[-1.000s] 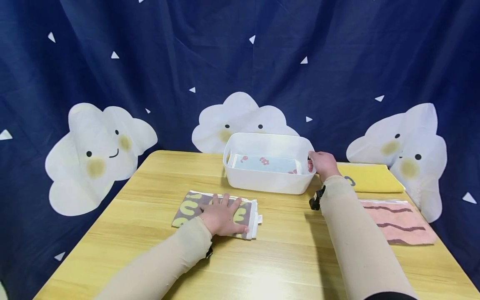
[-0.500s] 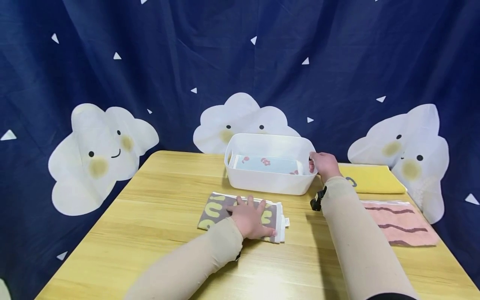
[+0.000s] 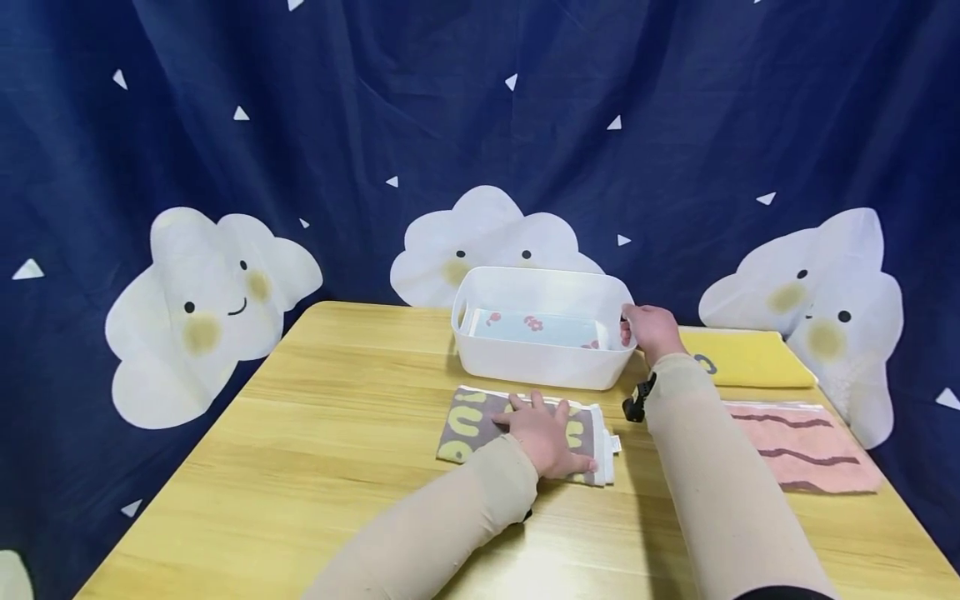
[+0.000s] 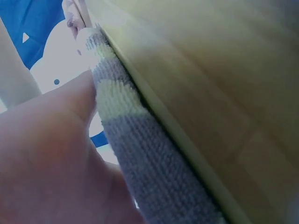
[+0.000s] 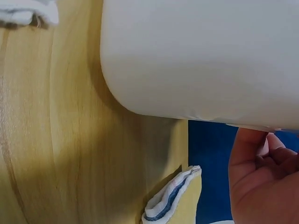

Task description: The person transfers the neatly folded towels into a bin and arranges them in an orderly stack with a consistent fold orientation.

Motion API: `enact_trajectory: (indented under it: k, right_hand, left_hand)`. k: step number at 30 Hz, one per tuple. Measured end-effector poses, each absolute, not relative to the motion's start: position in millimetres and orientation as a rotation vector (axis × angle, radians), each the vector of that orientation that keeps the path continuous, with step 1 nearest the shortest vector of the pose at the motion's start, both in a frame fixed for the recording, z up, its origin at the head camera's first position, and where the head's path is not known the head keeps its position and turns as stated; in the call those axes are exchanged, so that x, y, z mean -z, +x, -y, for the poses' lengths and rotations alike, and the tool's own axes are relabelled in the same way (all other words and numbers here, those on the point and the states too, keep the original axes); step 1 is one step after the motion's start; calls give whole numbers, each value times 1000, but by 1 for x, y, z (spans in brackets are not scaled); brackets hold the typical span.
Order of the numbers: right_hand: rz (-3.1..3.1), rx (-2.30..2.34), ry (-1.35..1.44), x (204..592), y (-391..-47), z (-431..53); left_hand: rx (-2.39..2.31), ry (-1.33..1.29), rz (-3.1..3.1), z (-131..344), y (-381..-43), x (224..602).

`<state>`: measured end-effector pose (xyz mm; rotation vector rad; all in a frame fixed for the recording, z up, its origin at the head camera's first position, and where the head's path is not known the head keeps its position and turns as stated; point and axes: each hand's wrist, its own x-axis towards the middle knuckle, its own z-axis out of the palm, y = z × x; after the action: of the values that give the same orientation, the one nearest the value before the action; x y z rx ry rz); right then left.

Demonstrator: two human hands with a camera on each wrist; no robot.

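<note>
In the head view my left hand (image 3: 543, 437) lies spread on a folded grey towel (image 3: 468, 421) with yellow squiggles, flat on the table in front of the bin. Its thumb reaches the white hemmed end, where a small tag sticks out. The left wrist view shows the towel's thick folded edge (image 4: 140, 144) beside the hand. My right hand (image 3: 652, 331) grips the right end of a white plastic bin (image 3: 540, 367), its fingers curled through the handle hole. Inside the bin lies a light blue towel (image 3: 510, 327) with pink flowers.
Right of the bin, a folded yellow towel (image 3: 757, 358) lies at the table's back edge. A pink towel (image 3: 806, 450) with brown wavy stripes lies nearer, partly behind the right sleeve. A blue curtain (image 3: 360, 100) with white clouds hangs behind the wooden table (image 3: 300, 467).
My left hand has slid the grey towel rightward across the table until it lies in front of the bin. The right hand has kept its grip on the bin, which stays in place.
</note>
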<state>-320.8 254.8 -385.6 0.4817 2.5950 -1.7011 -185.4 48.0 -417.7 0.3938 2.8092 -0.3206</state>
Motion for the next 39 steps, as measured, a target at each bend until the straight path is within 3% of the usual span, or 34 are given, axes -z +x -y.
enact_trajectory:
  k: [12,24,33,39]
  right_hand:
    - [-2487,1794,391,384,-308,-268]
    - [-2691,1669,295,403,-259,-267]
    - [-2707,1220,-148,429,-219,-265]
    - [-2705,1019,-282,424,-212,-259]
  left_hand:
    - [378,516,-2788,-44,-194,416]
    - [-24,823,-2796,1,-216,415]
    - [-685,837,-2747,66,-226,425]
    - [-747,845,-2844,93,-233,405]
